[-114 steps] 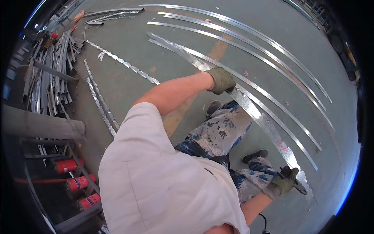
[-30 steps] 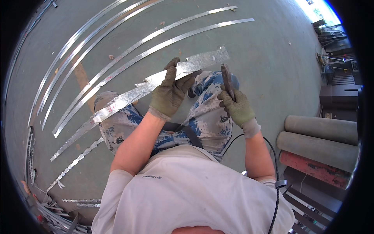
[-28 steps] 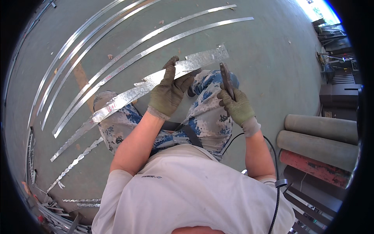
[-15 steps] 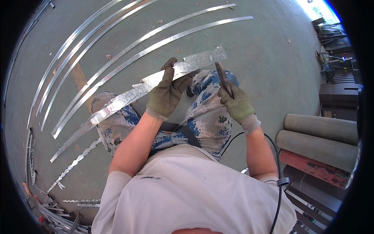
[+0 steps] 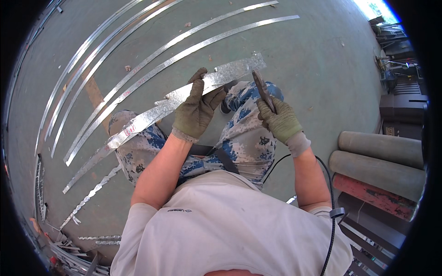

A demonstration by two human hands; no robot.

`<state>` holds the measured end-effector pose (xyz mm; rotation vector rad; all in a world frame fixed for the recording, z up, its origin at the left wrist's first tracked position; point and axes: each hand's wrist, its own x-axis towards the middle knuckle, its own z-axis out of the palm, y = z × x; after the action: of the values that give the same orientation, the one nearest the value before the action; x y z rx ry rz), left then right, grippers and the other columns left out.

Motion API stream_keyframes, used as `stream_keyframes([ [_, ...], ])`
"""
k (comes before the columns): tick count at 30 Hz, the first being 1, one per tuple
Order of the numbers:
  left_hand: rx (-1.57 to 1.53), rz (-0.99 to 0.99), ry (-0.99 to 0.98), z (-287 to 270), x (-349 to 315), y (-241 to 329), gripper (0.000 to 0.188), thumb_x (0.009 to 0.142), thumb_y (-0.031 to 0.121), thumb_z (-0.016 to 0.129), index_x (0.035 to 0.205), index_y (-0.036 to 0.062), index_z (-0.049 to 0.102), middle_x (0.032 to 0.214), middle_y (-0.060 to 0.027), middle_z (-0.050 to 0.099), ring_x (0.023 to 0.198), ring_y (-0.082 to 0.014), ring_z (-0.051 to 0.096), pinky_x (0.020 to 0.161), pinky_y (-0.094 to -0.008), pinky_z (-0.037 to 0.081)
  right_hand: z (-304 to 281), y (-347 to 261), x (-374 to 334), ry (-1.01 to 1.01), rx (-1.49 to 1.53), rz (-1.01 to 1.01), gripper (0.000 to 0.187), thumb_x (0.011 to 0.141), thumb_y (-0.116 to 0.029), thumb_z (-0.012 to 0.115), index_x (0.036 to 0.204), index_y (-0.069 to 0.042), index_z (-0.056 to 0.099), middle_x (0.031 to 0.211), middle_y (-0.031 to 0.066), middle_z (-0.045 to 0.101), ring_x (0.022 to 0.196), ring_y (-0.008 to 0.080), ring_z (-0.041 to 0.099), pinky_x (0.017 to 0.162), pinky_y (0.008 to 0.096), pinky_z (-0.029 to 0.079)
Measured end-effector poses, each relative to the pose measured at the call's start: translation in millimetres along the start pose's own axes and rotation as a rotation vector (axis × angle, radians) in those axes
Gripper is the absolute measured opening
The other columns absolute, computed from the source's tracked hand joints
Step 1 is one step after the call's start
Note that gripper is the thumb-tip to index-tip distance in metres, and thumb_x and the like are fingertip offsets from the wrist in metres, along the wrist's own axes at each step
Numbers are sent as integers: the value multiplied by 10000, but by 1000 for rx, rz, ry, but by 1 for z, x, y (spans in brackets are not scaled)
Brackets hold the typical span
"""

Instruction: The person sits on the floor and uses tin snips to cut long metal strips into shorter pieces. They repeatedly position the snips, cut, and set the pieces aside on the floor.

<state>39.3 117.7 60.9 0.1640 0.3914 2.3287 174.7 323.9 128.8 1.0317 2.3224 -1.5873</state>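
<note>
Between left fingers (image 5: 214, 97), metal strip (image 5: 156, 112)

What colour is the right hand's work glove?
The fabric work glove is olive green, with a greyish cuff; best seen in the head view.

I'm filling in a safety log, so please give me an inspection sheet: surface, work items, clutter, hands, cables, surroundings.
Surface: grey-green floor, with flat metal strips laid out on it.
Work items: a wide metal strip with red marks; a dark hand tool, exact kind unclear.
Clutter: crinkled metal strips and a small brownish scrap.
Hands: both gloved; left hand grips the wide metal strip, right hand the tool.
Cables: black cable loops past the right forearm; its ends are unclear.
Surroundings: two grey cylinders beside a red one.
</note>
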Motion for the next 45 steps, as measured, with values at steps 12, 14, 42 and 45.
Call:
stream_keyframes([
  [12, -46, 11, -15, 0, -2, 0, 388, 1111, 260, 450, 1473, 120, 436, 1318, -160, 637, 1220, -295, 657, 1055, -394, 567, -7, -21, -9, -111, 181, 122, 260, 1001, -306, 682, 978, -49, 650, 747, 23, 622, 563, 95, 546, 482, 268, 431],
  [14, -28, 17, 2, 1, -2, 0, 390, 1112, 266, 447, 1474, 124, 433, 1313, -150, 640, 1220, -289, 657, 1058, -398, 564, -10, -24, -10, -139, 180, 117, 264, 1002, -308, 683, 976, -46, 656, 739, 26, 628, 552, 98, 555, 468, 271, 431],
  [42, 12, 18, 1, -4, -1, 1, 411, 1099, 236, 473, 1491, 124, 416, 1356, -129, 637, 1235, -302, 656, 1072, -441, 545, -41, -6, 7, -673, 666, 76, 346, 1033, -301, 621, 1049, 41, 670, 724, 107, 654, 513, 204, 601, 467, 335, 486],
  [45, 13, 1, 20, -8, 1, 0, 407, 1092, 246, 491, 1478, 125, 443, 1382, -114, 628, 1234, -295, 657, 1078, -440, 540, -38, -7, 8, -653, 664, 116, 360, 1037, -309, 617, 1093, 44, 660, 758, 105, 665, 548, 206, 625, 477, 335, 497],
])
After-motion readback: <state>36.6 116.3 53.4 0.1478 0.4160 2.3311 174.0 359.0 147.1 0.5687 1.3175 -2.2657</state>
